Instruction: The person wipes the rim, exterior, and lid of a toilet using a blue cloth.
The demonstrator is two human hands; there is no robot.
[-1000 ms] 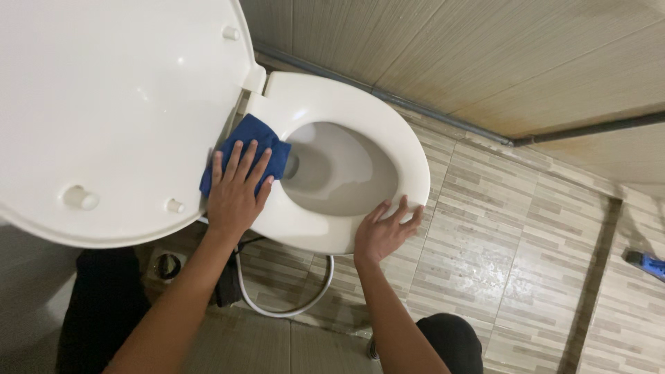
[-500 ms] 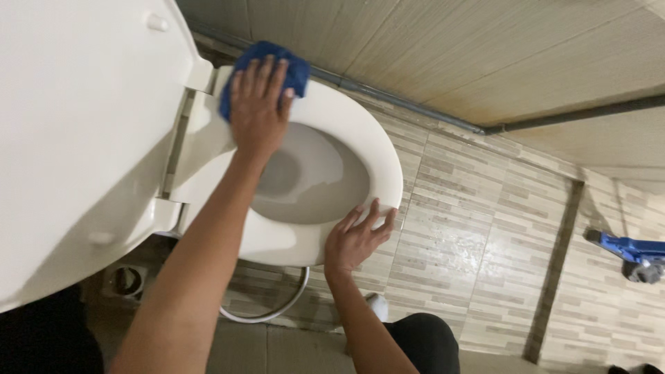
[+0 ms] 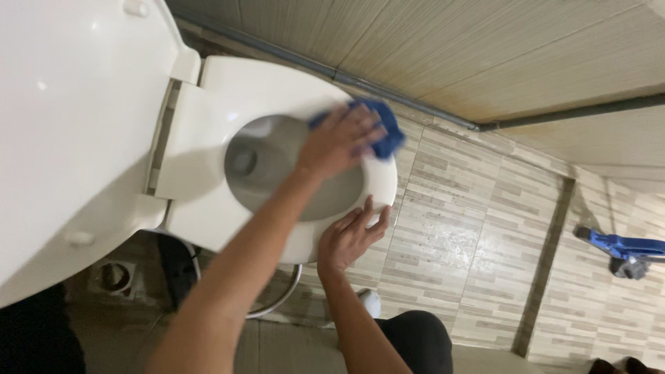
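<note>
Blue cloth (image 3: 383, 131) is pressed flat under the left hand (image 3: 339, 142) on the toilet seat (image 3: 208, 111); the seat's rim is touched by the spread right hand (image 3: 350, 239).

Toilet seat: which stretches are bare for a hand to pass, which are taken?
Bare: the toilet seat from the hinge along its far side. Crowded: its front arc, where the left hand presses a blue cloth and the right hand braces the edge.
</note>
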